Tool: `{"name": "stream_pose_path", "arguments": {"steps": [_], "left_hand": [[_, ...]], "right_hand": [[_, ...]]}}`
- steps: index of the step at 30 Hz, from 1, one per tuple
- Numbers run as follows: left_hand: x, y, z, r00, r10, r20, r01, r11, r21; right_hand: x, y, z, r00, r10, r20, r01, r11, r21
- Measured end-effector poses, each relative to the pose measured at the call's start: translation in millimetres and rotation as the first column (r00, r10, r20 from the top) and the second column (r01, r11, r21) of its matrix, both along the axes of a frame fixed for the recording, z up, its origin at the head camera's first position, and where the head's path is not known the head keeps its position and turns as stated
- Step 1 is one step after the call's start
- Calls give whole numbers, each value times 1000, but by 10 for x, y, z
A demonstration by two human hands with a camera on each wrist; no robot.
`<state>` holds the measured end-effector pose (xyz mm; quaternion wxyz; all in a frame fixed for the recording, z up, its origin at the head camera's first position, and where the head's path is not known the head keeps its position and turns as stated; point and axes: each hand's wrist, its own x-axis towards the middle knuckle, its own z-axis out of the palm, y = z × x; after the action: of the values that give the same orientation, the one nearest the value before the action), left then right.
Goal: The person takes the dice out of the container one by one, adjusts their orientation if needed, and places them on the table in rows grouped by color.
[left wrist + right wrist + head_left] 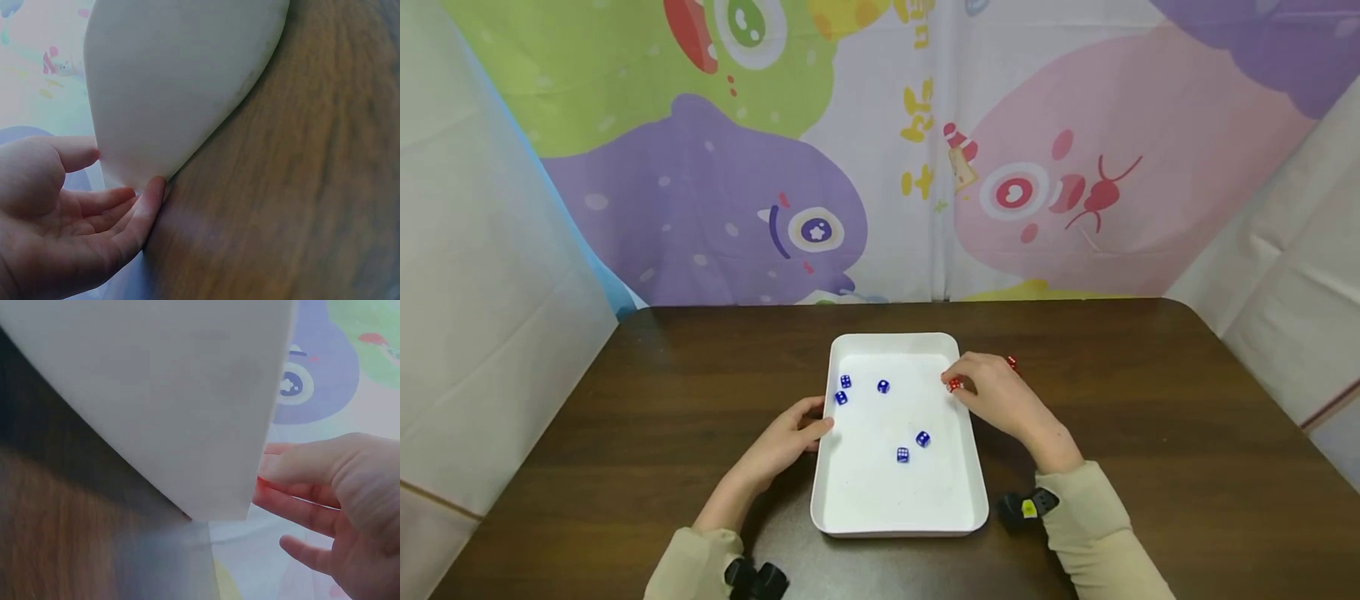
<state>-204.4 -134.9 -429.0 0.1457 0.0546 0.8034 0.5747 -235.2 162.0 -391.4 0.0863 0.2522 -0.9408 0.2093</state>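
**Red die (955, 385) pinched at the right edge of the white tray (865, 504)**

My right grip (1000, 396) has the red die between thumb and fingers, by the tray's right wall; my left grip (786, 435) holds the opposite side, thumb at the rim. A loose pinch could let the die slip, I judge, to strike the rim and bounce onto the counter (700, 358). Dropped inside, it might roll into the five blue dice (902, 455); a tug from my left could set them sliding. My fingers mask part of what I pinch, so I can't tell whether it's more than one. Beyond my knuckles another red piece (1012, 362) shows, partly covered. Both wrist views hide the tray's inside.
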Motion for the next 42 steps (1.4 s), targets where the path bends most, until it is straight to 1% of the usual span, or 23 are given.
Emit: {"name": "stream_pose_path", "arguments": {"steps": [3,7,10,17,22,28,32,35,42], "left_hand": [[8,8,-4,1000,-2,3,2,1000,8],[8,9,-10,1000,-3,3,3,1000,10],[4,2,-6,1000,-5,1,5,1000,9],[0,7,-14,1000,-11,3,11,1000,7],[-8,-4,-19,1000,-2,6,2,1000,-2],[-2,-13,16,1000,-8,8,8,1000,-5],[12,-23,28,1000,-7,12,8,1000,-5],[5,-23,18,1000,-5,13,5,1000,-9],[-5,-5,-1,1000,1,17,-1,1000,-7]], "right_hand": [[9,53,-5,1000,3,-9,-3,1000,-29],[20,138,-17,1000,-2,-14,2,999,-33],[27,207,-26,1000,-19,-2,19,999,-30],[61,364,-46,998,-56,-2,55,998,-41],[74,418,-34,997,-77,-6,77,997,-30],[59,477,-26,995,-92,-24,92,996,15],[43,518,-22,994,-111,8,110,993,41],[39,551,-13,990,-130,46,127,990,61],[63,620,25,982,-162,96,150,981,122]]}}
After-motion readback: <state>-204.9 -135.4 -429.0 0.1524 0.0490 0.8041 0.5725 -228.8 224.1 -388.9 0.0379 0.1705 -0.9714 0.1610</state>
